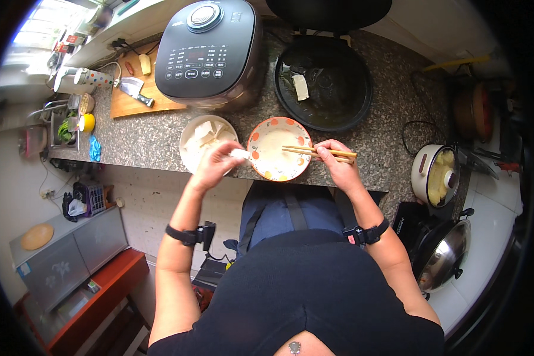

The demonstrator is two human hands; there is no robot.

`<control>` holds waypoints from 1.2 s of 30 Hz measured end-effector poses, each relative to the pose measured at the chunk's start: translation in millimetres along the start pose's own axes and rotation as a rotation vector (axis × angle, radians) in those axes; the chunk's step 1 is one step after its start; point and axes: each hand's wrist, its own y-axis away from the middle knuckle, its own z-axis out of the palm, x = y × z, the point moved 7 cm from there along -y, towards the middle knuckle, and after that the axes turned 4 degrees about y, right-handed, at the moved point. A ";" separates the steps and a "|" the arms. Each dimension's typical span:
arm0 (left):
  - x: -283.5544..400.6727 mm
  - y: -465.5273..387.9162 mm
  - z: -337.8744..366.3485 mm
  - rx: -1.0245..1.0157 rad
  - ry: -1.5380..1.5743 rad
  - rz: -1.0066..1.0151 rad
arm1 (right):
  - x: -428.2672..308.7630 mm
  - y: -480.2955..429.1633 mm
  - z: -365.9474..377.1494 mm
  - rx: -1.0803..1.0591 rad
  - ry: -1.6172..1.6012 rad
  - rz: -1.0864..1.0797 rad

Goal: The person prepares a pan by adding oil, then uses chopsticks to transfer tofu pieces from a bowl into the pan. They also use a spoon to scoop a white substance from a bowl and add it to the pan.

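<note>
My left hand pinches a white piece of food, perhaps tofu, between fingers and thumb. The piece is held between two dishes. Partly under that hand is a pale bowl with thin whitish pieces in it. To its right sits a patterned bowl with orange fruit motifs and a pale, blurred content. My right hand grips a pair of wooden chopsticks, whose tips reach over the patterned bowl. Behind the bowls, an open electric griddle pan holds one white rectangular piece in shiny oil.
A large rice cooker stands behind the pale bowl. A cleaver lies on a wooden cutting board at left. At right are a lidded electric pot and a wok with a glass lid. The counter's front edge runs before me.
</note>
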 end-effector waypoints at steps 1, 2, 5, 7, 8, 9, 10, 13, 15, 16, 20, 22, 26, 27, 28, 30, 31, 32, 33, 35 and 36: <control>0.2 -1.6 16.5 -0.015 -0.093 0.034 | -2.5 -1.1 -4.7 0.007 0.036 -0.026; -6.5 -7.7 35.0 -0.036 -0.018 -0.014 | -2.6 -2.3 -9.0 0.022 0.023 -0.025; -17.7 -26.5 66.6 -0.023 -0.263 -0.022 | -1.6 -4.3 -21.2 0.023 -0.005 0.012; -29.8 -40.9 77.6 -0.009 -0.311 -0.091 | -3.1 -4.1 -26.9 0.017 0.013 0.003; -30.3 -51.1 81.9 -0.005 -0.388 -0.056 | -4.0 -4.7 -28.6 0.012 0.015 -0.001; -33.0 -59.6 84.8 -0.007 -0.469 -0.062 | -5.1 -5.2 -30.0 0.011 0.040 -0.007; -36.9 -65.6 85.0 0.030 -0.443 -0.098 | -6.3 -5.3 -31.0 0.009 0.059 -0.013; -26.1 -77.8 84.8 0.089 -0.684 0.051 | -10.2 -4.1 -32.5 -0.001 0.116 -0.028; -23.4 -78.5 80.9 0.109 -0.654 0.050 | -14.7 -4.9 -31.9 -0.011 0.160 -0.068; -21.6 -76.7 78.2 0.122 -0.620 0.055 | -15.1 -4.9 -31.5 -0.015 0.146 -0.065; -22.9 -65.0 66.6 0.165 -0.556 -0.004 | -14.0 -12.0 -27.5 -0.046 0.129 -0.048; -26.2 -59.0 64.7 0.194 -0.527 -0.022 | -13.2 -18.8 -21.8 -0.070 0.111 -0.045; -31.3 -47.5 62.7 0.263 -0.451 -0.004 | -11.9 -30.5 -6.4 -0.096 0.051 0.010; -32.3 -44.2 61.5 0.282 -0.432 0.000 | -18.7 -29.6 -5.4 -0.111 0.064 -0.057; -31.2 -41.4 61.5 0.292 -0.409 0.031 | -22.0 -27.5 -7.2 -0.113 0.102 -0.068; -26.3 -35.7 63.3 0.295 -0.501 0.104 | -30.7 -23.5 -12.8 -0.114 0.134 -0.114; -24.0 -32.1 65.5 0.296 -0.544 0.136 | -34.9 -19.7 -16.4 -0.117 0.125 -0.144; -25.5 -31.0 69.0 0.279 -0.595 0.108 | -38.5 -17.3 -19.5 -0.119 0.116 -0.176; -26.8 -30.9 73.3 0.261 -0.648 0.081 | -37.4 -17.2 -21.4 -0.139 0.142 -0.153; -27.5 -32.0 80.8 0.250 -0.730 0.038 | -30.4 -18.9 -24.5 -0.166 0.202 -0.073; -27.5 -32.8 84.7 0.257 -0.757 0.021 | -27.4 -19.3 -25.3 -0.158 0.220 -0.062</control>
